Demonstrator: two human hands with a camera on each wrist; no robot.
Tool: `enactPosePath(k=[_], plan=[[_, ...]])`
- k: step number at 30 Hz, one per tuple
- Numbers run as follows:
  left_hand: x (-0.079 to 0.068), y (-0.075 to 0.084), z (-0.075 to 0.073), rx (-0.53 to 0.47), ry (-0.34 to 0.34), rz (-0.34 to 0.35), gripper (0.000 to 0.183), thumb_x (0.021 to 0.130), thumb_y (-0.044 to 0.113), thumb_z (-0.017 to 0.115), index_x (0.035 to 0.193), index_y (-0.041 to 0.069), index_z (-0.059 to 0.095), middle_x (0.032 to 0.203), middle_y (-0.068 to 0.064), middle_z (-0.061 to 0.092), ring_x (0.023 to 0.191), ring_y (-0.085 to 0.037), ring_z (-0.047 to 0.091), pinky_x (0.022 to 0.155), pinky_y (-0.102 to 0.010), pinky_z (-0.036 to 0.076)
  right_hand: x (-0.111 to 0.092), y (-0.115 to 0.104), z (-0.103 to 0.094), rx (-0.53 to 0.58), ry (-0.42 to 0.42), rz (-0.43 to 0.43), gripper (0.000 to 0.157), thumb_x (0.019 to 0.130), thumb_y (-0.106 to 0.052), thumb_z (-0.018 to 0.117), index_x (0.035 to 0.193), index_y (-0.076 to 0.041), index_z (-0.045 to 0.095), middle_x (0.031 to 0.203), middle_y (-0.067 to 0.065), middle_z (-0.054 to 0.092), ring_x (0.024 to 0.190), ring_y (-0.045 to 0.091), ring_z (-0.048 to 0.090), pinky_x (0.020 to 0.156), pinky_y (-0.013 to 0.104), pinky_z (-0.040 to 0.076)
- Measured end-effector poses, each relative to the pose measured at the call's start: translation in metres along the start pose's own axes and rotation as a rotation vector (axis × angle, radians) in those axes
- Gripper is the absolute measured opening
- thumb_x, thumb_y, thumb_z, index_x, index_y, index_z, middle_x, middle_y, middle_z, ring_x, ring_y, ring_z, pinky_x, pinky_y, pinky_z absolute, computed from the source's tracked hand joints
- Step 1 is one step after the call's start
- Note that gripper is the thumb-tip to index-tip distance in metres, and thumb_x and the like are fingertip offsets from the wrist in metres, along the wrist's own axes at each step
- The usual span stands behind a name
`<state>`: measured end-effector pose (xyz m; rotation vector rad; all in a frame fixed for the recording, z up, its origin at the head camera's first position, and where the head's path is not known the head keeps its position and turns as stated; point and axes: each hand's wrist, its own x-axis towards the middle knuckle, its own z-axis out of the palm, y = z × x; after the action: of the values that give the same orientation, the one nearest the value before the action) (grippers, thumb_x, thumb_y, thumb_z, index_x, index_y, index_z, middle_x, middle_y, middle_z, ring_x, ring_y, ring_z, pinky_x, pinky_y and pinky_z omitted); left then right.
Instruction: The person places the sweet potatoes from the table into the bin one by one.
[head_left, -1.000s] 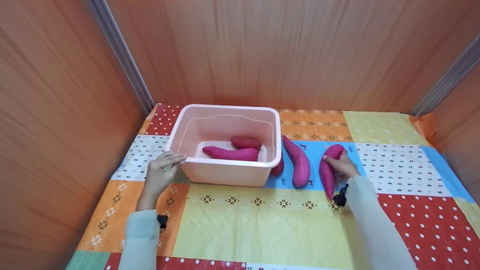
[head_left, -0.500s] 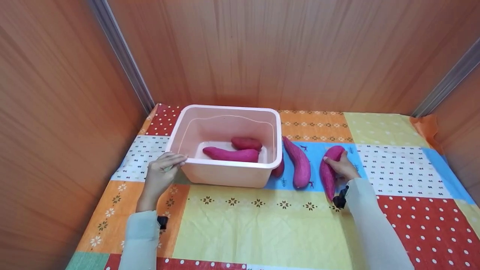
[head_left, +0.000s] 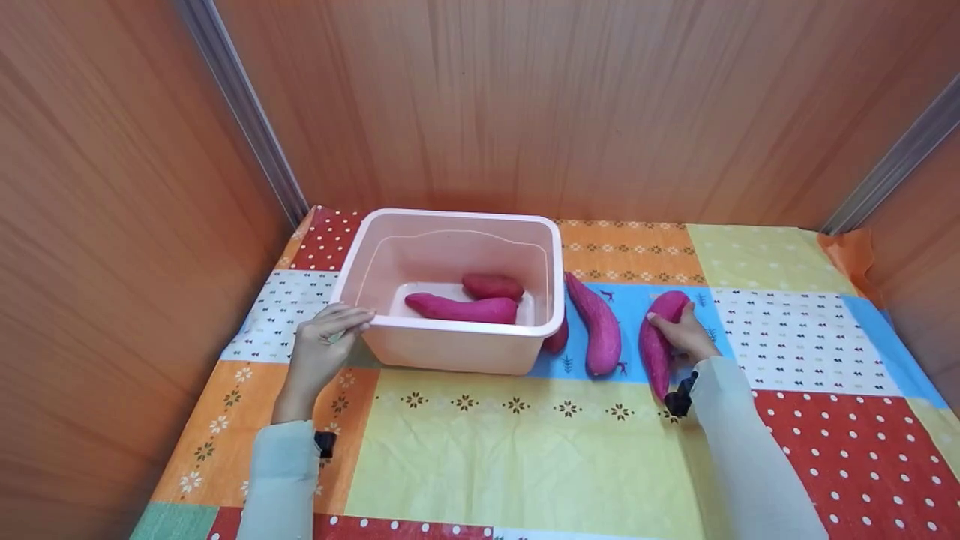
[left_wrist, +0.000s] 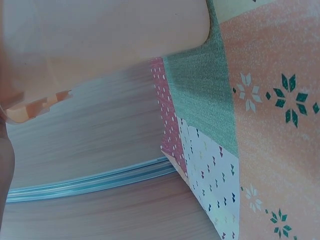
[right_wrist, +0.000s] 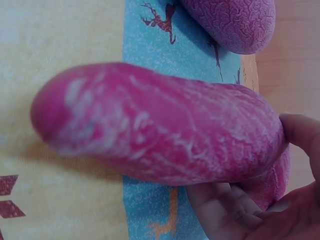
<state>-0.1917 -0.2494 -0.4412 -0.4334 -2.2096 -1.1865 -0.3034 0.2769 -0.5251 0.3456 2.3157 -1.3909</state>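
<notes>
In the head view a pale pink plastic tub [head_left: 450,349] stands left of centre. My left hand [head_left: 319,341] pinches its rim at the front left corner. Inside the tub lie two magenta sweet potatoes, a long one [head_left: 465,308] in front and a shorter one [head_left: 493,286] behind. To the right, my right hand [head_left: 690,334] holds a curved sweet potato [head_left: 654,349], thumb on its near side; its narrow end points towards me. The right wrist view shows fingers [right_wrist: 225,207] under this sweet potato [right_wrist: 160,125]. The left wrist view shows the tub's wall [left_wrist: 100,35] and little of the hand.
Another curved sweet potato [head_left: 598,330] lies between tub and right hand. One more [head_left: 556,337] is partly hidden beside the tub's right wall. A patchwork-patterned cloth [head_left: 525,465] covers the table. Wood-grain panels [head_left: 510,112] enclose the back and sides.
</notes>
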Motion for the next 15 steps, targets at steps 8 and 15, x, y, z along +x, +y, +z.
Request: enactPosePath(k=[8,15], plan=[[-0.004,-0.026,0.004,-0.006,-0.014,-0.02,0.022,0.076,-0.011,0.072,0.096,-0.002,0.074,0.095,-0.015,0.074,0.096,-0.023,0.066,0.089,-0.005,0.047,-0.001,0.001,-0.001,0.06,-0.003,-0.02,0.097,0.099,-0.044,0.045,0.141,-0.011,-0.037,0.156,0.033,0.001,0.137,0.051,0.027,0.101,0.063,0.041],[-0.004,-0.032,0.002,-0.036,-0.032,-0.033,0.021,0.08,-0.004,0.073,0.099,0.002,0.075,0.098,-0.009,0.075,0.099,-0.005,0.064,0.089,-0.009,0.049,-0.001,0.001,0.001,0.093,0.014,-0.047,0.089,0.099,-0.041,0.048,0.151,-0.007,-0.016,0.153,0.032,0.015,0.136,0.051,0.029,0.101,0.066,0.04]])
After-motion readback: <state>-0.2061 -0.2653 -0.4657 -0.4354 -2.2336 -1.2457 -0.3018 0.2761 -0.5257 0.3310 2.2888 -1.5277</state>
